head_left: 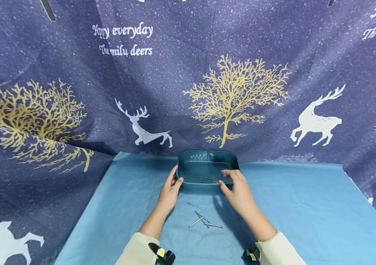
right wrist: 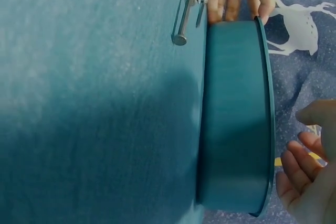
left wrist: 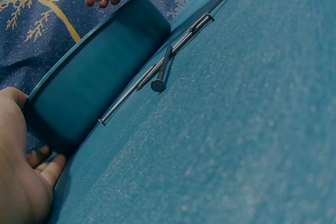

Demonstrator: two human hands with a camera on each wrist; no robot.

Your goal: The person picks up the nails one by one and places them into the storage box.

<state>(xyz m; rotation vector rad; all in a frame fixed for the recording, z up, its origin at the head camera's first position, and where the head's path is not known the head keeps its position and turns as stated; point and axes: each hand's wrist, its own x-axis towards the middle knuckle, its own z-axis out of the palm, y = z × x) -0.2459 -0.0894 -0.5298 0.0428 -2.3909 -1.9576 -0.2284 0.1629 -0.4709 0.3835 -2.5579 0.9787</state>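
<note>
A dark teal plastic tray (head_left: 197,187) stands on the blue cloth by the backdrop. My left hand (head_left: 169,191) holds its left end, thumb at the rim and fingers around the side wall. Over the tray's right front corner hovers my right hand (head_left: 239,189), its fingers loosely bent and apart, with nothing between them in the right wrist view. Several thin metal nails (head_left: 205,178) lie on the tray floor. On the cloth in front, one nail (head_left: 195,205) lies nearest the tray, and a crossed group of nails (head_left: 197,222) is closer to me.
The blue cloth (head_left: 307,206) covers the table, and its back edge meets a dark blue printed backdrop (head_left: 181,121) with deer and trees. Both wrists wear dark straps (head_left: 161,253) below pale sleeves.
</note>
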